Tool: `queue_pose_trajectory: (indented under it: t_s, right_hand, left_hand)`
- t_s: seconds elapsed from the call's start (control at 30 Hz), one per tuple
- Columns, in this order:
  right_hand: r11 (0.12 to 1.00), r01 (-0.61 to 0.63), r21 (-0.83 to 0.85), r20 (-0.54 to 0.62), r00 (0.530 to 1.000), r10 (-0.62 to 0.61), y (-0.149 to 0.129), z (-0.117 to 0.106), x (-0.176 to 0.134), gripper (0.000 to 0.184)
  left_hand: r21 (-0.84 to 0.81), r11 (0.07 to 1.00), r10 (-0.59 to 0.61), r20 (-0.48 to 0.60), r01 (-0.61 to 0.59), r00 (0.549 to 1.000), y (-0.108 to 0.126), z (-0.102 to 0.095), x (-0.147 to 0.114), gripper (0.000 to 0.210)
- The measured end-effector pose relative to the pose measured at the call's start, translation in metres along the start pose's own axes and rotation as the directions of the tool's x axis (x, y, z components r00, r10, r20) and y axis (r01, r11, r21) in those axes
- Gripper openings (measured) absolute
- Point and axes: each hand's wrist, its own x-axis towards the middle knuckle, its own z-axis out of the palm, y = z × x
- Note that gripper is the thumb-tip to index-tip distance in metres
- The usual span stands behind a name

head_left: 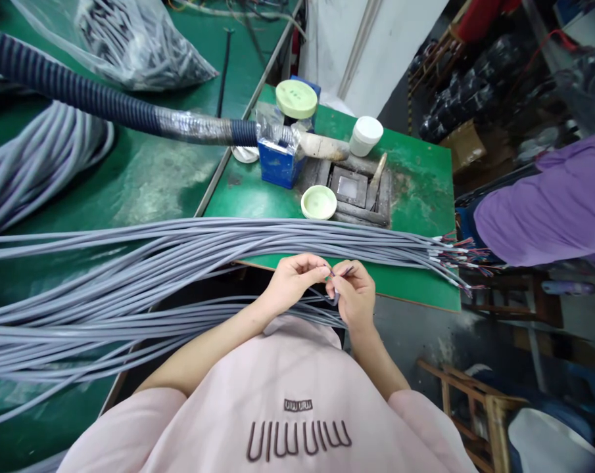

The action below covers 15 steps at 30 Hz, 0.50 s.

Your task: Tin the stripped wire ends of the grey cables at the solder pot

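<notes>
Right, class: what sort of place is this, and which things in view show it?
Probably a cable workshop or factory: long grey sheathed cables with exposed, multicoloured wire ends lie across a green-topped workbench, and a thick, dark-blue ribbed hose reaches above it.

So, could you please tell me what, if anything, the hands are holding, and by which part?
The left hand and right hand are pinching thin wires at the end of a grey cable; individual grip points are too small to tell.
</notes>
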Motion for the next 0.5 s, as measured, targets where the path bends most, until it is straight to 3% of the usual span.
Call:
queue_pose_trajectory:
  t_s: [0.2,0.3,0.5]
  right_hand:
    - [0.984,-0.079,-0.162,0.036,0.996,0.086,-0.0016,-0.0088,0.0071,0.011]
    - [0.974,-0.045,-0.222,0.022,0.998,0.051,-0.0019,-0.0093,0.0080,0.011]
    - [0.980,0.014,-0.196,0.004,1.000,-0.013,-0.0067,-0.0061,0.0094,0.012]
  left_hand:
    - [0.088,0.990,0.109,-0.006,-0.108,0.994,0.0006,0.0003,-0.0004,0.025]
    - [0.150,0.977,0.158,-0.042,-0.150,0.986,-0.0014,-0.0002,0.0006,0.024]
    - [0.122,0.982,0.149,-0.029,-0.144,0.988,-0.0009,0.0038,0.0017,0.025]
